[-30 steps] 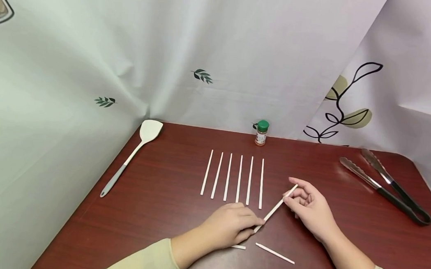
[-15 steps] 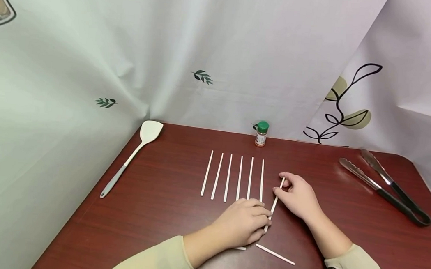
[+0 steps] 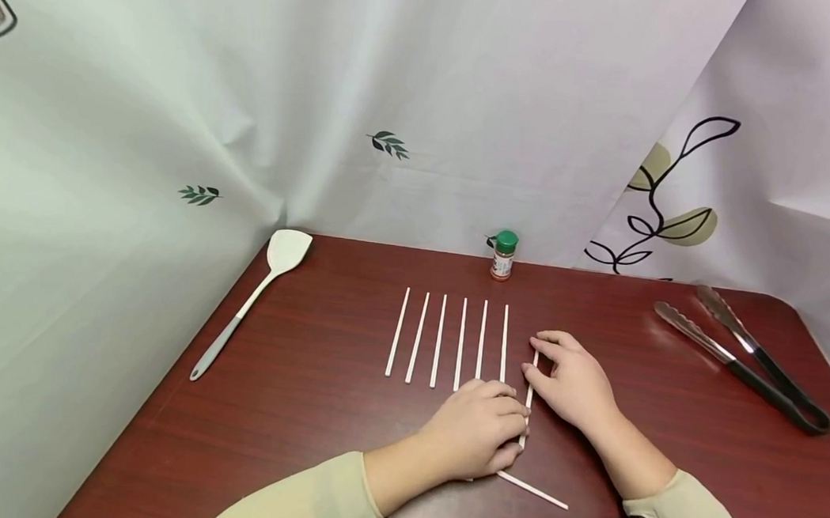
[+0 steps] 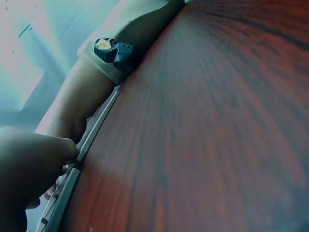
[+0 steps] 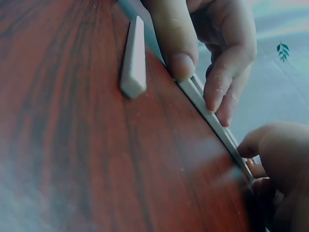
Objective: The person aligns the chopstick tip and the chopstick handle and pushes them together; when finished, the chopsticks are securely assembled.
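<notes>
A white chopstick point(image 3: 530, 393) lies on or just above the table, nearly in line with a row of several white chopsticks point(image 3: 438, 341). Its near end is pinched by my left hand point(image 3: 474, 431), thumb and fingers at either side. Toward the far end, my right hand point(image 3: 573, 383) holds it between thumb and fingers. The right wrist view shows both hands on this one stick, with my left hand point(image 5: 215, 43) at the top. Another chopstick point(image 3: 532, 490) lies slanted near my left thumb. Part of the row's near ends is hidden behind my left hand.
A white spatula point(image 3: 254, 305) lies along the table's left side. A green-capped seasoning bottle point(image 3: 504, 256) stands at the back edge. Metal tongs point(image 3: 747, 358) with black handles lie spread at the right. White patterned cloth point(image 3: 466, 119) hangs behind the table.
Both hands have swung the held chopstick from a slant to nearly parallel with the row. My right hand moved left and my left hand moved right. The row stayed still.
</notes>
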